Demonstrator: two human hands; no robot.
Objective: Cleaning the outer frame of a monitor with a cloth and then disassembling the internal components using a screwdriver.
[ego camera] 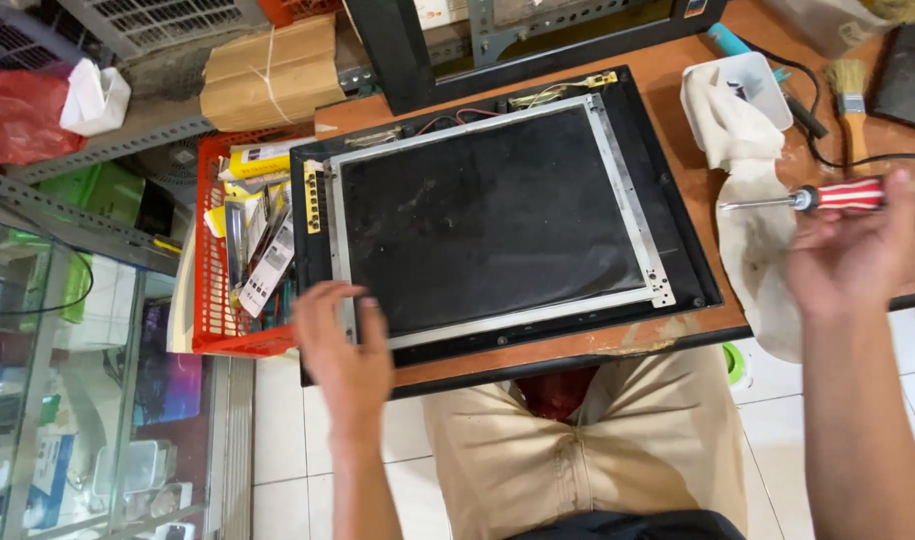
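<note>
Red basket (210, 300) left of the desk (678, 95), packed with small packets. Cardboard bundle (270, 72) behind it. White tub (746, 85), white cloth (753, 240), 1 brush (853, 95) on the desk. Red bag (18, 112) far left.

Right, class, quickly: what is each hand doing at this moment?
Left hand: open, fingers resting on the panel corner, holding nothing.
Right hand: closed on the screwdriver.

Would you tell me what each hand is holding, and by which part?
The right hand holds the red-and-white-handled screwdriver by its handle. The left hand grips nothing; it rests on the panel's metal frame.
</note>
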